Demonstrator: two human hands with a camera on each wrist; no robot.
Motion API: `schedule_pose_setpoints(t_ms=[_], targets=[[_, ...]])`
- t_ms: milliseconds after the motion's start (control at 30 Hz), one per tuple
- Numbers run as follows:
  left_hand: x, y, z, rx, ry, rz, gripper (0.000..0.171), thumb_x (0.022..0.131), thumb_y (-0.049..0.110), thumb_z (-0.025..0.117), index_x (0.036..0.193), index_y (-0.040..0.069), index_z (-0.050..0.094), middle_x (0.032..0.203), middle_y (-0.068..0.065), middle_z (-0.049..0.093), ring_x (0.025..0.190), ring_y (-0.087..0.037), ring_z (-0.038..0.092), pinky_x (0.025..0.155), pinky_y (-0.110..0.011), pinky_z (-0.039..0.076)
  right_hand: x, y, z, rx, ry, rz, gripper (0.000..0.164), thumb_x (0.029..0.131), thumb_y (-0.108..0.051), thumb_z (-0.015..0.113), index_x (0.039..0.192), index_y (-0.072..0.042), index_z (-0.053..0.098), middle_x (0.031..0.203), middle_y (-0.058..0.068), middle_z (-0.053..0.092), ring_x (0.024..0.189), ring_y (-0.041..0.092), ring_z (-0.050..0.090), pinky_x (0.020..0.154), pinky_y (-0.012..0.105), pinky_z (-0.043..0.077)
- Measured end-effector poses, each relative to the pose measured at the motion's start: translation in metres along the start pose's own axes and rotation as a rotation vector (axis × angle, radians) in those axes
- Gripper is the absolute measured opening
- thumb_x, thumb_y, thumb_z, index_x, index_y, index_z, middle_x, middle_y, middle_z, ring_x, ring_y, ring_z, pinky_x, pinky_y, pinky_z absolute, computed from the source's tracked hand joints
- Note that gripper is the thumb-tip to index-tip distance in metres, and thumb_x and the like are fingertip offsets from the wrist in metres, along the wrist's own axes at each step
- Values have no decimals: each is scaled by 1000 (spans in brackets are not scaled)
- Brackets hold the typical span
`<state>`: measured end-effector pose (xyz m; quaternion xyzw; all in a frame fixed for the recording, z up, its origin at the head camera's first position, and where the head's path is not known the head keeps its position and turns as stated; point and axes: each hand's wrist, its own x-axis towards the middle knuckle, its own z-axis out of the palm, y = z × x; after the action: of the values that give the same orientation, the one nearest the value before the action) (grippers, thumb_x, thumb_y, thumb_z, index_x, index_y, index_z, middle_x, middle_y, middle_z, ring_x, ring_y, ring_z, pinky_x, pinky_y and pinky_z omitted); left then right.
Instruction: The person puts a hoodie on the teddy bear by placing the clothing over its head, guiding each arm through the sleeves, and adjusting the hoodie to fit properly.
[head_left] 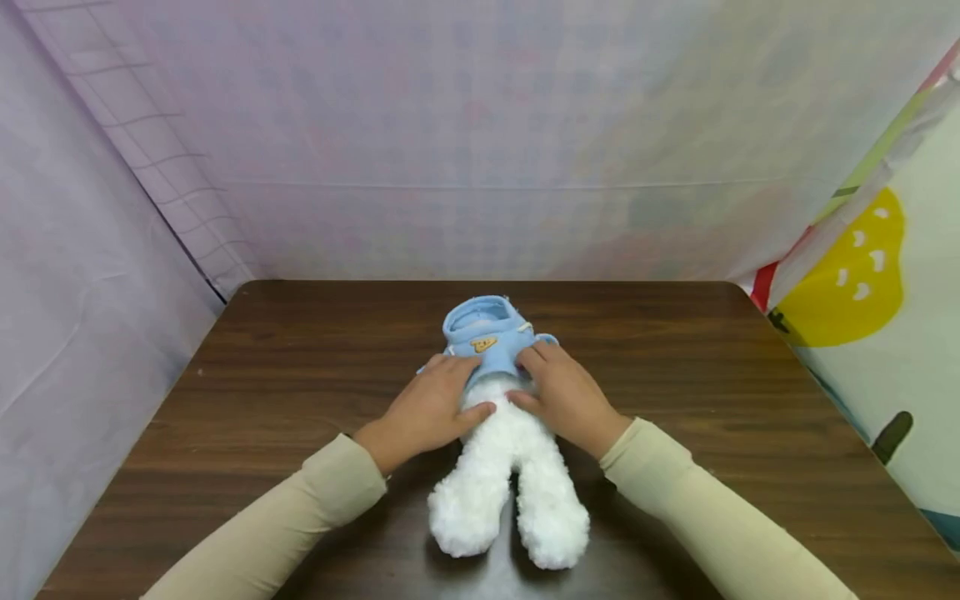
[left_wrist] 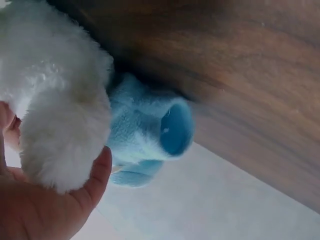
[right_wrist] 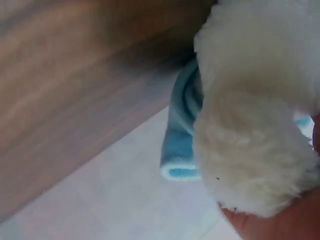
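A white fluffy plush toy (head_left: 516, 429) lies on the table with its two legs toward me. Around its upper end is a small light blue garment (head_left: 498, 343) with a bear-like patch on the front, its round neck opening facing away. My left hand (head_left: 429, 408) grips the toy and the garment's lower edge from the left side, thumb on the white plush. From the right, my right hand (head_left: 573, 398) holds them the same way. Fluffy plush fills much of both wrist views, and a blue sleeve opening (left_wrist: 176, 129) shows in the left one. The toy's head does not show.
A dark brown wood-grain table (head_left: 300, 367) stretches out on both sides of the toy. Behind it hangs a pale patterned curtain (head_left: 480, 183), with a white cloth (head_left: 75, 250) at left and a printed cloth with a yellow shape (head_left: 855, 275) at right.
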<state>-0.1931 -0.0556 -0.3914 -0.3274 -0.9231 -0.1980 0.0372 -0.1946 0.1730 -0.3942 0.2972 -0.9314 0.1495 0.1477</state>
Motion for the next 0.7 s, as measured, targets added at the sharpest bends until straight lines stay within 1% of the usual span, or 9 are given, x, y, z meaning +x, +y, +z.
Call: schedule_pose_setpoints(t_ms=[67, 133, 200, 267, 333, 400, 467, 600, 700], targets=[[-1, 0, 1, 21, -9, -3, 61, 96, 44, 64, 139, 2, 54, 131, -13, 56, 120, -30, 49, 99, -42, 44, -1, -1, 1, 20, -23, -3, 53, 88, -27, 78, 128, 0, 57, 115, 14, 61, 106, 29, 59, 88, 44, 50], [-3, 0, 2, 22, -1, 13, 56, 96, 43, 64, 134, 2, 59, 124, -12, 54, 115, -29, 49, 94, -41, 46, -2, -1, 2, 41, -29, -11, 60, 89, -25, 77, 137, 1, 53, 118, 15, 60, 107, 30, 58, 88, 44, 50], [-5, 0, 4, 22, 26, 37, 49, 96, 41, 65, 126, 2, 65, 119, -11, 51, 112, -28, 48, 91, -40, 46, -3, 0, 4, 34, -22, -44, 47, 89, -23, 77, 128, -1, 61, 106, 10, 59, 98, 26, 57, 81, 40, 49], [-6, 0, 7, 15, 57, 49, 44, 95, 40, 67, 119, 3, 68, 121, -11, 50, 114, -29, 48, 93, -40, 46, -4, 0, 4, 38, -12, -70, 30, 88, -21, 78, 111, -4, 66, 94, 5, 53, 87, 21, 51, 73, 36, 46], [-8, 0, 9, 13, 83, 59, 40, 95, 38, 68, 113, 3, 69, 126, -12, 49, 118, -30, 48, 96, -41, 45, -5, 1, 5, 46, -2, -81, 20, 87, -20, 79, 93, -9, 64, 88, 2, 47, 82, 20, 46, 70, 33, 42], [-9, 1, 10, 9, 96, 69, 36, 94, 37, 69, 108, 4, 69, 131, -13, 49, 120, -31, 49, 97, -41, 45, -5, 3, 6, 41, 10, -80, 25, 86, -22, 80, 81, -14, 57, 87, 1, 43, 81, 20, 42, 69, 32, 39], [-8, 2, 10, 10, 99, 82, 32, 94, 35, 70, 104, 5, 68, 132, -13, 51, 122, -29, 49, 97, -40, 46, -6, 3, 5, 41, 32, -78, 32, 84, -22, 82, 74, -16, 52, 89, 1, 45, 83, 21, 42, 71, 34, 39], [-6, 4, 9, 4, 89, 105, 26, 94, 33, 71, 99, 8, 63, 114, -7, 58, 111, -23, 53, 90, -36, 47, -8, 5, 5, 29, 56, -96, 39, 82, -21, 83, 68, -17, 47, 96, 3, 52, 89, 24, 46, 76, 36, 42], [-5, 5, 9, -15, 69, 86, 32, 94, 33, 71, 108, 8, 60, 107, -5, 60, 107, -21, 54, 88, -36, 47, -8, 6, 6, 22, 67, -104, 39, 81, -20, 84, 67, -16, 48, 91, 3, 54, 88, 23, 50, 76, 36, 44]])
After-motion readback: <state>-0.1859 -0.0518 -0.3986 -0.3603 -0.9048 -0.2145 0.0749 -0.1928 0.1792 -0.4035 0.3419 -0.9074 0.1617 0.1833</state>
